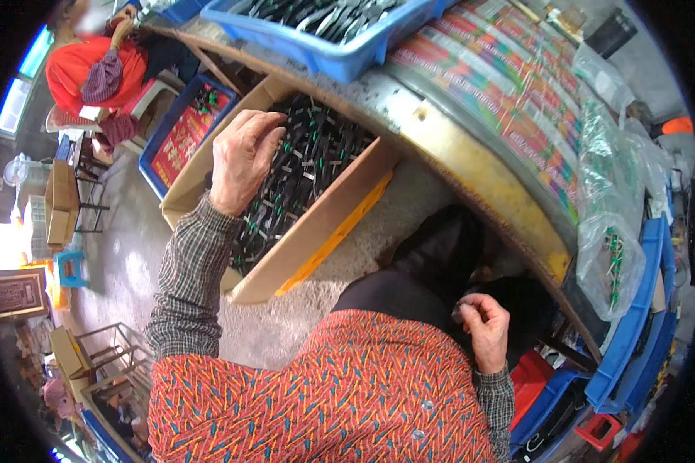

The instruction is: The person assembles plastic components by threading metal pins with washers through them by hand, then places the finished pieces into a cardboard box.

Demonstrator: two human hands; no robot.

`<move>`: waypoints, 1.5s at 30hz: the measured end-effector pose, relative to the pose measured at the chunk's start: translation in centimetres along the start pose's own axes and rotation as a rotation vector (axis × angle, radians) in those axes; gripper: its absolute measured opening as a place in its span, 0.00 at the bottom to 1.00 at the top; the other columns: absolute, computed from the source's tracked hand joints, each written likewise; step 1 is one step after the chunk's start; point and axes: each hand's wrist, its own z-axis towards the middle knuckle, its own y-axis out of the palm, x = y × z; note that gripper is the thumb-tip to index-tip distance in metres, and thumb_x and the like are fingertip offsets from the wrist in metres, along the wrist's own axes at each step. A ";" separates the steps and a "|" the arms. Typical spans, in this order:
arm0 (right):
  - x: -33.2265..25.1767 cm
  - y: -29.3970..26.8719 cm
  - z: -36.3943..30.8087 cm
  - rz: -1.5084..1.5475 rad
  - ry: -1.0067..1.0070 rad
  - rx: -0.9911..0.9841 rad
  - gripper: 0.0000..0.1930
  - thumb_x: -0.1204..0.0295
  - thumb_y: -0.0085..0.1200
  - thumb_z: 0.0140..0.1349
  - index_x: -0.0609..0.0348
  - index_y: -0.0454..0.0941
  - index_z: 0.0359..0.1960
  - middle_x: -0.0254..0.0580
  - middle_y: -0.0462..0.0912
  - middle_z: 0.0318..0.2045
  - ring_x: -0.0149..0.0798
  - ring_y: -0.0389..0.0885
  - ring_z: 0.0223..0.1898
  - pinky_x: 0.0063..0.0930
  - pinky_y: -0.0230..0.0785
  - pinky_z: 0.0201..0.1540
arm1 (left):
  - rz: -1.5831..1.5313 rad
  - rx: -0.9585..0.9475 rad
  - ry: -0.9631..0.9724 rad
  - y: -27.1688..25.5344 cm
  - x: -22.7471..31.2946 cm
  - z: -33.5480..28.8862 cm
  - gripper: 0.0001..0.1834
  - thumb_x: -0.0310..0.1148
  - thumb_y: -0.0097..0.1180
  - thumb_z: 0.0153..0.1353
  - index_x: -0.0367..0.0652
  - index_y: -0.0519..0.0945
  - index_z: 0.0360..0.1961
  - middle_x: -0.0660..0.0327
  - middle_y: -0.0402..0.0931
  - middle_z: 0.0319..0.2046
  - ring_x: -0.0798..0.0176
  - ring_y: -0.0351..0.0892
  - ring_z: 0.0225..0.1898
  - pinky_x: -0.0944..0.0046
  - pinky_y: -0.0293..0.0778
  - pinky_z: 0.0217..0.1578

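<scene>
While lifted over the long, open brown cardboard carton, shown with left hand curled, thumb drawn near bent fingertips; impossible to tell whether gripping anything. Down at the lap, shown with right hand pinched at thumb and forefinger, too blurred there to tell around what, if anything; seemingly kept low over black trousers for steadiness. Just below the left hand, heaped inside the carton with slim black pieces with green and silvery parts, apparently stood beside the knees for a short reach, and banded along one outer wall with bright orange tape. Higher up, set on the worn-edged worktable with a shallow blue plastic tray of dark, glinting pieces, perhaps to stay within arm's reach. To the right, draped over the table's end with crumpled clear plastic. Farther off at upper left, seated near a blue crate, with a red-topped co-worker.
</scene>
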 end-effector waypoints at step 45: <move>-7.1 -8.0 -2.2 -0.238 -0.319 0.314 0.08 0.74 0.60 0.55 0.65 0.79 0.34 0.38 0.79 0.25 0.27 0.77 0.27 0.22 0.69 0.30 | -0.052 -0.377 0.008 3.6 1.7 20.3 0.13 0.29 0.49 0.48 0.28 0.75 0.32 0.57 0.73 0.19 0.66 0.73 0.19 0.65 0.68 0.23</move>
